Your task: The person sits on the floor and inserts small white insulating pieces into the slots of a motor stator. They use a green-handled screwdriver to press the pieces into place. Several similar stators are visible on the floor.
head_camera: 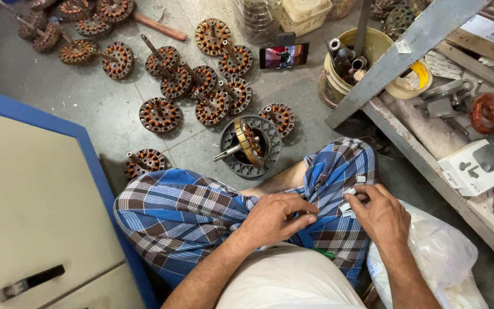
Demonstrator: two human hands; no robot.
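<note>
At the far left a cream cabinet (30,194) with a blue edge and a dark handle is seen. On the grey floor (87,97) beside it, many copper-wound motor stators (159,114) are scattered, several with shafts still through them; one stator (144,162) lies just beside the cabinet's blue edge. Nearer the middle, a grey ribbed motor housing (251,147) rests on the floor with a wound core and shaft tilted inside it. Behind it a phone (284,56) is propped upright on its long side, its screen lit.

A blue checked cloth (184,214) is worn over the person's folded legs. The left hand (275,216) is laid on this cloth at the lap, its fingers curled and its fingertips pressed into a fold of the fabric; whether anything is gripped beneath them cannot be told. Just to its right, the right hand (379,214) is held with thumb and fingers pinched on small white paper slips (347,208), which lie against the cloth at the knee, between the two hands.

Under the right forearm a white plastic bag (438,252) is seen. Further right, a yellow bucket (373,43) holding metal tubes stands behind a slanted grey bar (407,54), and a wooden shelf (430,166) carries a copper wire coil (487,111) and a white box (475,166).
</note>
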